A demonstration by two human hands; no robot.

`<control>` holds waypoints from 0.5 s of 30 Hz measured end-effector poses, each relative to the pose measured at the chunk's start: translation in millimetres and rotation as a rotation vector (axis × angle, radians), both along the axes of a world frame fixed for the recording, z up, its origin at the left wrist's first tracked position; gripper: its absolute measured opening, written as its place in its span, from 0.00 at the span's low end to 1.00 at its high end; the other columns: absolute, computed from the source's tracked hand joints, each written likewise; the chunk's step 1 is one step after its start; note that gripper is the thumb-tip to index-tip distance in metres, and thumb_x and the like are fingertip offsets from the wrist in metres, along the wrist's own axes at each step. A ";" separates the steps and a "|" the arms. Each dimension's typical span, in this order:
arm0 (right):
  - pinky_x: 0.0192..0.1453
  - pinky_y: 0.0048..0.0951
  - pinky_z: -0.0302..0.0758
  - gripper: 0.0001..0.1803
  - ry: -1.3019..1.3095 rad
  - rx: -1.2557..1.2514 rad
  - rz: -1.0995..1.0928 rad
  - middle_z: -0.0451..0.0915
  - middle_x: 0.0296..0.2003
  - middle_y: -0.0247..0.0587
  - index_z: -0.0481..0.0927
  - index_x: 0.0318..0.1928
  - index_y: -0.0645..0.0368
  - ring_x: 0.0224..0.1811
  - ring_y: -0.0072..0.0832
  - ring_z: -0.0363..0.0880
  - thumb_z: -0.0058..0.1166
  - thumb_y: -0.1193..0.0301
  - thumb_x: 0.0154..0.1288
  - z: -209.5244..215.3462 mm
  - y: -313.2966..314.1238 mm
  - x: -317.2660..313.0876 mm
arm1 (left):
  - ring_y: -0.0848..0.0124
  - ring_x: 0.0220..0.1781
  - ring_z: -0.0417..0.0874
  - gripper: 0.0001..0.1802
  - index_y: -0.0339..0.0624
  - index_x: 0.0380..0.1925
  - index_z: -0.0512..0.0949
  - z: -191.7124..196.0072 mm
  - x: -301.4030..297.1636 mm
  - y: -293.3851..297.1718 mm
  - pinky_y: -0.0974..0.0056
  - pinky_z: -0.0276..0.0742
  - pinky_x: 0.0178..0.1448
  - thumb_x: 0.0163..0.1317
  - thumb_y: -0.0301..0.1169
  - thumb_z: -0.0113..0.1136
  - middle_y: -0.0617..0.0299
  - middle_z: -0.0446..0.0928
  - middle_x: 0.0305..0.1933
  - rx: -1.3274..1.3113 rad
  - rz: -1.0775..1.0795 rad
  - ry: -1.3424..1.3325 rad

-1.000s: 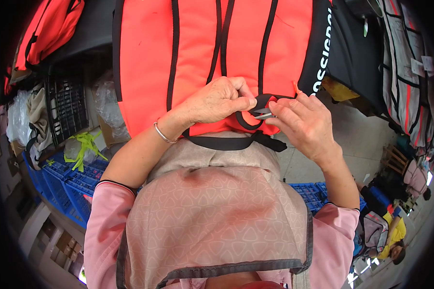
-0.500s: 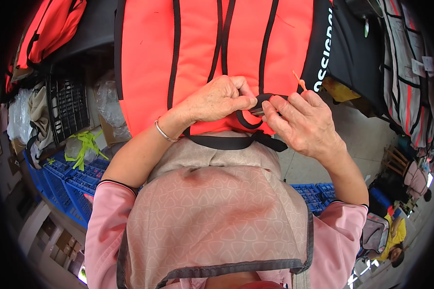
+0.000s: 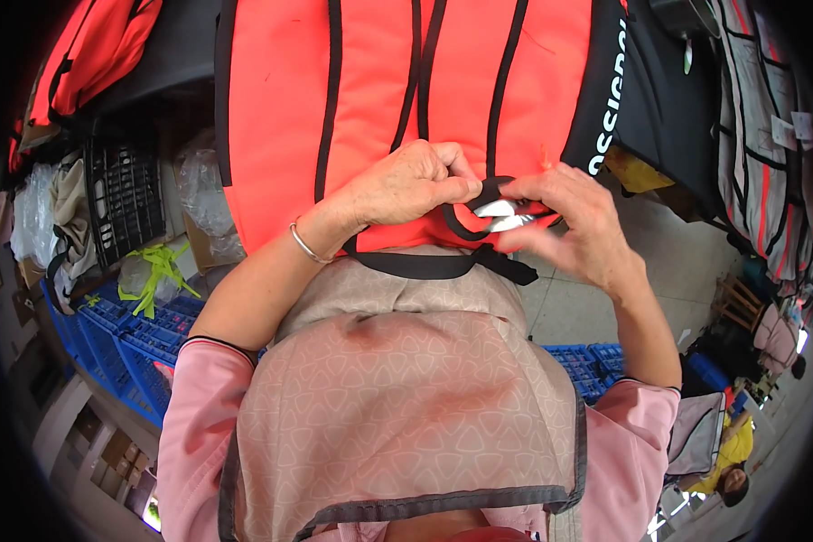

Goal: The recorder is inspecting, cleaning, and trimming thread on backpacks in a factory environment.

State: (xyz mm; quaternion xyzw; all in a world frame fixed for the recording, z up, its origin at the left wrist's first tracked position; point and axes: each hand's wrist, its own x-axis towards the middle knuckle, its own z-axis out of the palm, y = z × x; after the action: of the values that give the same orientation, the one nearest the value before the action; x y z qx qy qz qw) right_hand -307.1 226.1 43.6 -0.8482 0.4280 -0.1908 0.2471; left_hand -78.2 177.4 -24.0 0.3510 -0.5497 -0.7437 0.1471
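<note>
Coral-red bag (image 3: 280,117), black piping, spread in front of wearer; near edge meets the patterned apron (image 3: 406,388). Left hand (image 3: 414,187) closed, thumb and forefinger appearing to pinch black strap (image 3: 465,226) at bag's near edge. Right hand (image 3: 580,221) clamped around snips, thumb and fingers wider than half a second ago. Snips (image 3: 506,222) between hands, over strap: blades now showing, parted, apparently ready for a cut. Tips leftward; long axis roughly crosswise.

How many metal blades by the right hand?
2: an upper blade and a lower blade below it, both at the right hand. The hand may hide more.
</note>
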 end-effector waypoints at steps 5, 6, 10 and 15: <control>0.37 0.33 0.74 0.43 0.193 0.143 0.088 0.80 0.30 0.37 0.75 0.62 0.52 0.30 0.32 0.78 0.71 0.51 0.43 -6.6 28.5 11.1 | 0.79 0.38 0.77 0.12 0.32 0.30 0.78 -2.4 -1.7 0.9 0.70 0.73 0.42 0.65 0.32 0.61 0.62 0.78 0.34 0.017 0.012 0.037; 0.34 0.35 0.73 0.38 0.121 0.140 0.016 0.75 0.25 0.37 0.80 0.57 0.52 0.28 0.33 0.77 0.70 0.52 0.43 -12.6 35.7 13.6 | 0.79 0.38 0.78 0.12 0.32 0.31 0.78 -4.0 -2.3 2.6 0.70 0.74 0.42 0.65 0.32 0.60 0.62 0.78 0.35 -0.023 0.023 0.043; 0.35 0.33 0.75 0.25 0.295 0.178 -0.105 0.80 0.28 0.39 0.85 0.43 0.58 0.30 0.33 0.80 0.72 0.57 0.46 2.7 47.6 4.7 | 0.78 0.40 0.79 0.12 0.31 0.30 0.78 -7.7 -4.9 9.6 0.69 0.75 0.44 0.65 0.31 0.60 0.60 0.79 0.36 -0.091 0.049 -0.011; 0.39 0.33 0.78 0.25 -0.089 0.095 -0.317 0.83 0.37 0.44 0.79 0.44 0.62 0.34 0.38 0.83 0.73 0.62 0.49 -2.5 53.1 22.0 | 0.76 0.39 0.77 0.16 0.30 0.21 0.78 -2.1 -6.6 9.8 0.69 0.73 0.45 0.65 0.31 0.60 0.61 0.78 0.35 -0.173 0.074 -0.035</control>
State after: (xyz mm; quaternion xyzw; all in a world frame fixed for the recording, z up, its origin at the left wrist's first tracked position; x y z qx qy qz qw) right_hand -285.1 279.2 41.1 -0.7482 0.5534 -0.2444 0.2725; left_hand -84.8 187.2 -26.1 0.3700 -0.6009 -0.6814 0.1943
